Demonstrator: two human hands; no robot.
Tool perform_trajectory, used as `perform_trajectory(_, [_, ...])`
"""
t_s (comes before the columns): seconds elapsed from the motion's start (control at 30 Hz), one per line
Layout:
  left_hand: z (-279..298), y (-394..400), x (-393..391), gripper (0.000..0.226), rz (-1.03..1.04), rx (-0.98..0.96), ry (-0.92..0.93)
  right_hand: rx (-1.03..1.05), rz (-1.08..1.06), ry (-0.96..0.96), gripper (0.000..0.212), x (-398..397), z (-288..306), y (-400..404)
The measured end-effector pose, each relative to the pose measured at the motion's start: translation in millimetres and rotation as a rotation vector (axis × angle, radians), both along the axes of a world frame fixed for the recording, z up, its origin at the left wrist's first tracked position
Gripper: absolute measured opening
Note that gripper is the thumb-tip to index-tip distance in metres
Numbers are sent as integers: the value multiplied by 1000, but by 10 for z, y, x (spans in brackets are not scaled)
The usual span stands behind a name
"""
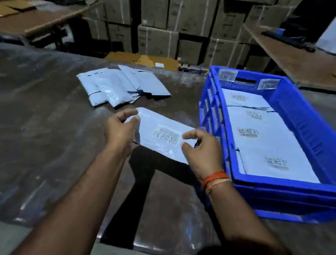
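Observation:
A white poly mailer packet with a printed barcode label hangs a little above the dark table, casting a shadow below it. My left hand grips its left end, thumb on top. My right hand, an orange thread at its wrist, is at the packet's right end with fingers and thumb curled; the contact there is unclear. A blue plastic crate stands just to the right, holding several labelled white packets laid flat.
A loose pile of white packets lies farther back on the table. Stacked cardboard boxes fill the background. Side tables stand at the left and right. A flattened carton lies behind the table's far edge.

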State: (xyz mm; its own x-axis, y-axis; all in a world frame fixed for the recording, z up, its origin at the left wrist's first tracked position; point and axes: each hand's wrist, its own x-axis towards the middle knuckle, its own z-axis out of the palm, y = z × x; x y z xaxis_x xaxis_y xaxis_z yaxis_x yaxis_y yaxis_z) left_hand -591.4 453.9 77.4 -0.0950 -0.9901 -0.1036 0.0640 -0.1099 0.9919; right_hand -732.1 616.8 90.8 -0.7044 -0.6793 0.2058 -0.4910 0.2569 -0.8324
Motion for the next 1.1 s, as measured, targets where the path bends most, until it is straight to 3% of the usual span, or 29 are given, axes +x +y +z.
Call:
perform_trajectory(0.17, [-496, 59, 299, 27, -75, 17, -210, 93, -33, -144, 20, 79, -597, -107])
perform_trajectory(0.43, [-1005, -255, 474, 35, -177, 64, -624, 361, -44, -237, 14, 177, -964, -171])
perform_trajectory(0.5, [-939, -396, 388, 34, -185, 9, -750, 391, -37, -298, 10, 304, -1013, -210])
perform_trajectory(0.63, [-936, -731, 128, 33, -356, -172, -808, 433, 136, -465, 40, 708, -1108, -297])
perform_trajectory(0.7, [-852, -728, 58, 28, -419, -298, -874, 399, 241, -660, 31, 907, -1008, -336])
perform_trajectory(0.77, [-738, -626, 80, 40, -358, -347, -907, 353, 225, -747, 22, 932, -993, -370])
perform_trajectory(0.87, [-724, -447, 209, 44, -171, -133, -973, 294, -34, -401, 28, 750, -1048, -439])
perform_trajectory(0.93, [-809, -358, 289, 56, -192, -30, -1055, 343, -87, -238, 36, 674, -1007, -483])
perform_trajectory(1.03, [-864, -388, 312, 64, -342, -73, -1110, 417, -39, -230, 46, 799, -914, -558])
perform_trajectory(1.1, [-814, -457, 258, 44, -478, -194, -1046, 416, 32, -303, 43, 948, -962, -597])
